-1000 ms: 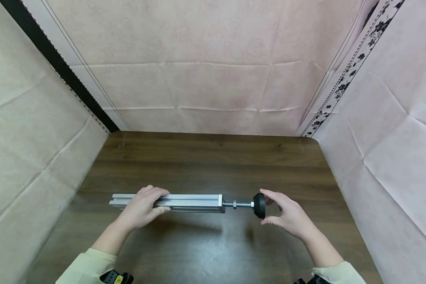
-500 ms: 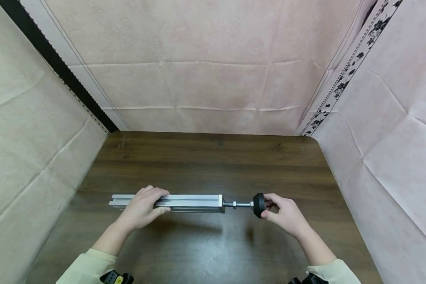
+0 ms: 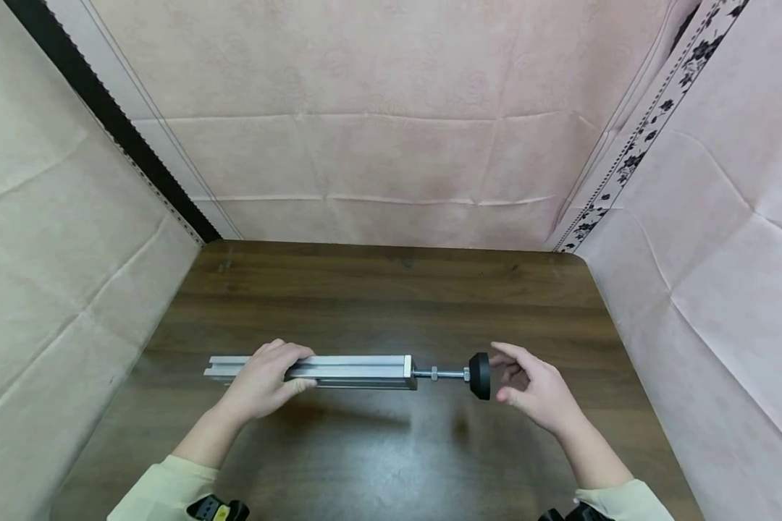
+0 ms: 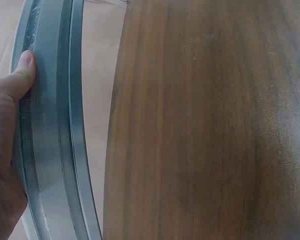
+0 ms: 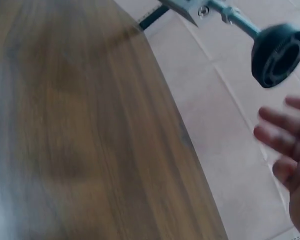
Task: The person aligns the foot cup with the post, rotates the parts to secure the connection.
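My left hand (image 3: 265,383) grips a silver slotted aluminium profile (image 3: 365,371) near its left part, thumb along the near side. The profile is held level above the table, and in the left wrist view its grooved side (image 4: 47,120) runs past my thumb. From its right end sticks a threaded rod (image 3: 452,375) with a nut on it. A black round levelling foot (image 3: 479,376) caps the rod; the right wrist view shows its ribbed hollow underside (image 5: 285,57). Just to the right of the foot, my right hand (image 3: 537,387) is apart from it, fingers loosely bent and holding nothing.
Beneath the hands lies a brown wooden table (image 3: 378,289) with rounded far corners. Pale cloth hangs behind it (image 3: 378,166) and on both sides, trimmed with a black band on the left and a floral strip (image 3: 632,159) on the right.
My right hand held the levelling foot's rim a second ago, closed its fingers at the foot's face, and has now drawn back to the right, off it. The left hand and profile stay put.
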The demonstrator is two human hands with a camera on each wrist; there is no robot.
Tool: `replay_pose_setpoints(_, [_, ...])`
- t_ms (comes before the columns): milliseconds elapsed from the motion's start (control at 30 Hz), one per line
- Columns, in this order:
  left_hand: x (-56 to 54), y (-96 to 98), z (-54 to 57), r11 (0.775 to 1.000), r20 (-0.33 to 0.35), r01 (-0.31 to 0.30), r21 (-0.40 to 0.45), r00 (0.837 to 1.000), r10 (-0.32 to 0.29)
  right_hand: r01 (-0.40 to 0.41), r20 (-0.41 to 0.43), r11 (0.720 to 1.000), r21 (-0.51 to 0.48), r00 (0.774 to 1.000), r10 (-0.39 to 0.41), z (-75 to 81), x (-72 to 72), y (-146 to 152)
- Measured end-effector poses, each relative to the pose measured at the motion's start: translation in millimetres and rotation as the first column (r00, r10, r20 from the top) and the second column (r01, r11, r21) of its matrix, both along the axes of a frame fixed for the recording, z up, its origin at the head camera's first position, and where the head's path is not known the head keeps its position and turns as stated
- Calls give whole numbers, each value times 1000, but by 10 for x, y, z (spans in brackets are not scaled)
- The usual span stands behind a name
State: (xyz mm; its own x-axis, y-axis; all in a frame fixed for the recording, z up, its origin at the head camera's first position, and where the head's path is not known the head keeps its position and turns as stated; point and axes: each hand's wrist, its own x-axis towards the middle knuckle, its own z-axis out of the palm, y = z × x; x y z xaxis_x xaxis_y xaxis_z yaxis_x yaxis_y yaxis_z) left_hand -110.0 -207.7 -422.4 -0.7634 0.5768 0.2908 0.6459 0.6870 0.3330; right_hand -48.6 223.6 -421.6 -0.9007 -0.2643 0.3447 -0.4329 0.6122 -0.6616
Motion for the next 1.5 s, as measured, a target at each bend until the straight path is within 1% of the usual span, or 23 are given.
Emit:
replay_pose_setpoints(100, [-2, 6, 11, 1000, 1, -2, -3, 1000, 2, -48, -18, 998, 46, 999, 49, 1, 27, 40])
replay_pose_setpoints(167, [-1, 8, 12, 1000, 8, -4, -9, 1000, 4, -72, -45, 994, 83, 996, 76, -13, 30, 43])
replay_pose_setpoints(333, [6, 17, 5, 1000, 10, 3, -15, 1000, -3, -93, -105, 987, 129, 989, 106, -71, 21, 25])
replay_pose_setpoints(367, [6, 19, 4, 1000, 6, 6, -15, 1000, -6, -89, -106, 987, 135, 989, 103, -75, 21, 22])
replay_pose_setpoints(433, [6, 27, 10, 1000, 5, 7, -15, 1000, -7, -78, -104, 986, 146, 990, 93, -77, 22, 14])
replay_pose_setpoints(500, [5, 33, 14, 1000, 6, 6, -17, 1000, -6, -59, -85, 985, 160, 994, 73, -69, 28, 6])
replay_pose_setpoints(633, [1, 31, 14, 1000, 14, 4, -23, 1000, -4, -26, -10, 985, 173, 1000, 28, -46, 42, -23])
replay_pose_setpoints(733, [-2, 27, 12, 1000, 17, 2, -25, 1000, -2, -17, 36, 986, 166, 999, 11, -29, 50, -42])
replay_pose_setpoints(933, [-7, 32, 24, 1000, 4, 12, -17, 1000, -11, -16, 65, 993, 118, 998, 9, -52, 41, -45])
replay_pose_setpoints(1133, [-8, 42, 43, 1000, 0, 15, -13, 1000, -15, -49, 59, 998, 46, 997, 46, -75, 28, -33])
replay_pose_setpoints(1267, [-1, 37, 36, 1000, -12, 14, -13, 1000, -14, -68, 52, 998, 5, 996, 68, -83, 15, -41])
replay_pose_setpoints(1500, [-3, 31, -3, 1000, -30, 15, -11, 999, -15, -65, 57, 998, 1, 996, 65, -127, -3, -36])
